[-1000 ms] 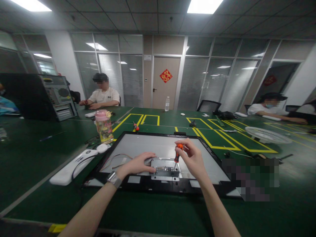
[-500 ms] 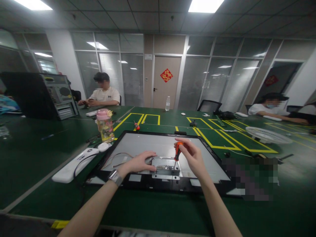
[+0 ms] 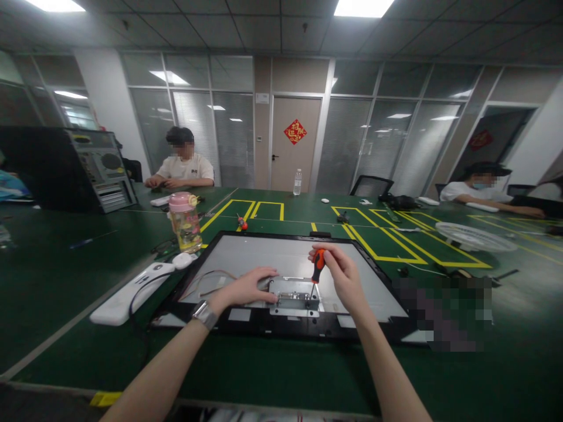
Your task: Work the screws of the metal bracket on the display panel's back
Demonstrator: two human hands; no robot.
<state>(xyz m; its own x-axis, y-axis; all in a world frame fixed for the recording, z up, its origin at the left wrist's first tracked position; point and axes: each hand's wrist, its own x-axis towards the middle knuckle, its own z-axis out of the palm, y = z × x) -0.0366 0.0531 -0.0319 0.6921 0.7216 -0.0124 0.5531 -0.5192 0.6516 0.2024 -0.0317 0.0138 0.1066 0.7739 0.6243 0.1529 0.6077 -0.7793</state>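
Note:
A flat display panel (image 3: 259, 249) with a black frame lies on the green table before me. A silver metal bracket (image 3: 294, 310) sits on its near middle part. My left hand (image 3: 246, 286) grips the bracket's left side, thumb in front and fingers behind. In my right hand (image 3: 345, 275) is an orange and black screwdriver (image 3: 318, 266), held upright by the handle with the fingers closed around it. Its tip points down at the bracket's right part; whether it sits in a screw is too small to tell. Thin wires (image 3: 206, 278) lie on the panel left of the bracket.
Left of the panel stand a pink-lidded bottle (image 3: 185, 220) and a white power bank-like device (image 3: 132, 293) with a black cable. A computer case (image 3: 65, 167) is at far left. A red-handled tool (image 3: 242, 223) lies beyond the panel. Two people (image 3: 187, 164) sit across the table.
The view has shifted very slightly. Both hands keep their places, and the screwdriver stays upright over the bracket with almost no visible movement.

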